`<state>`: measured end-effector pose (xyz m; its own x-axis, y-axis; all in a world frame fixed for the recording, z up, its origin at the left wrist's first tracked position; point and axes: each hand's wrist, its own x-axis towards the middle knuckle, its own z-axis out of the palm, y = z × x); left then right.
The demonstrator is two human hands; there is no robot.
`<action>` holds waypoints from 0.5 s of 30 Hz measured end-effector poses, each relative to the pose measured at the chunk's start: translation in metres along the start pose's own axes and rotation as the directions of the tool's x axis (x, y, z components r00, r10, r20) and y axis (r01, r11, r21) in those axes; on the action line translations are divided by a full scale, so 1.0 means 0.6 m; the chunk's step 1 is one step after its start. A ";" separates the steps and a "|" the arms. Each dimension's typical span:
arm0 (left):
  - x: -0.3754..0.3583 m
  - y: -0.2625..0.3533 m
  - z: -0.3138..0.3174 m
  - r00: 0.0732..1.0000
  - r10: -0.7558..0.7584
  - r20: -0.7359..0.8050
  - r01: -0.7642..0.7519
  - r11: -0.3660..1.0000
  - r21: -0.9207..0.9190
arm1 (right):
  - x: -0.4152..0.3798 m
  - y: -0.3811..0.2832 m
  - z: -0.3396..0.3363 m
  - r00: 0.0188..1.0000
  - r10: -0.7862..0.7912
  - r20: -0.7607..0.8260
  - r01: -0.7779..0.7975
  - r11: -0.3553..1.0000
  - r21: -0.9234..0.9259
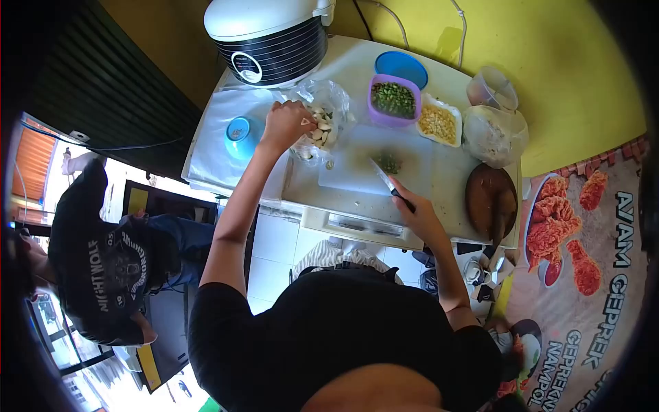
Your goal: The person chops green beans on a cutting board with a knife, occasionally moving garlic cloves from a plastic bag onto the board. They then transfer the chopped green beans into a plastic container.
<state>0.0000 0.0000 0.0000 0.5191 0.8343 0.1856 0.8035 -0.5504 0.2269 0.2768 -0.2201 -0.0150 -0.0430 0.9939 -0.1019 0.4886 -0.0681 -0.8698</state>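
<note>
My left hand (290, 125) is at the clear plastic bag (336, 96) of peeled garlic cloves (320, 129), its fingers bent together over the cloves; whether a clove is between them is too small to tell. In my right hand (416, 211) is a knife (386, 180), held by its black handle, with the blade pointing up and left over the white cutting board (350, 172). Chopped green pieces (389, 163) lie on the board beside the blade tip.
Behind the board stand a purple container of chopped greens (395, 100), a white tray of yellowish pieces (439, 122) and a blue lid (401, 69). A rice cooker (271, 41), a blue cup (241, 137) and a brown mortar (489, 199) flank it. Another person (103, 268) is at the left.
</note>
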 end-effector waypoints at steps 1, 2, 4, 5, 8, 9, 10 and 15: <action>-0.004 0.000 0.000 0.999 0.035 -0.033 -0.036 0.999 -0.028 | -0.001 -0.002 -0.005 1.000 0.002 -0.013 -0.003 1.000 -0.024; -0.007 0.001 -0.002 0.995 0.071 -0.069 -0.075 0.996 -0.054 | -0.001 -0.003 -0.009 1.000 0.004 -0.028 -0.005 0.999 -0.048; -0.003 -0.004 -0.036 0.991 0.043 -0.125 -0.049 0.998 -0.040 | 0.018 -0.003 -0.009 0.999 -0.018 -0.049 0.018 1.000 -0.008; -0.010 0.002 -0.035 0.988 -0.002 -0.152 -0.010 0.997 -0.079 | 0.013 -0.001 -0.014 0.999 0.010 -0.047 -0.010 1.000 0.011; -0.027 0.017 -0.054 0.984 0.015 -0.177 -0.056 0.972 -0.229 | 0.011 0.008 -0.012 0.997 0.048 -0.052 -0.044 0.996 0.071; -0.035 0.025 -0.060 0.988 0.009 -0.155 -0.061 0.940 -0.334 | 0.008 0.008 -0.012 0.997 0.055 -0.050 -0.051 0.996 0.072; -0.041 0.032 -0.058 0.989 0.008 -0.149 -0.059 0.939 -0.340 | 0.008 0.008 -0.010 0.998 0.046 -0.047 -0.042 0.996 0.079; -0.062 0.096 -0.056 0.990 0.052 -0.133 -0.125 0.765 -0.631 | 0.015 -0.007 -0.013 0.999 0.026 -0.026 -0.024 0.995 0.101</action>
<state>0.0175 -0.0638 0.0382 0.5164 0.7932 0.3227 0.3662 -0.5452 0.7541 0.2811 -0.2105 -0.0086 -0.0078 0.9936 -0.1124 0.3993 -0.1000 -0.9114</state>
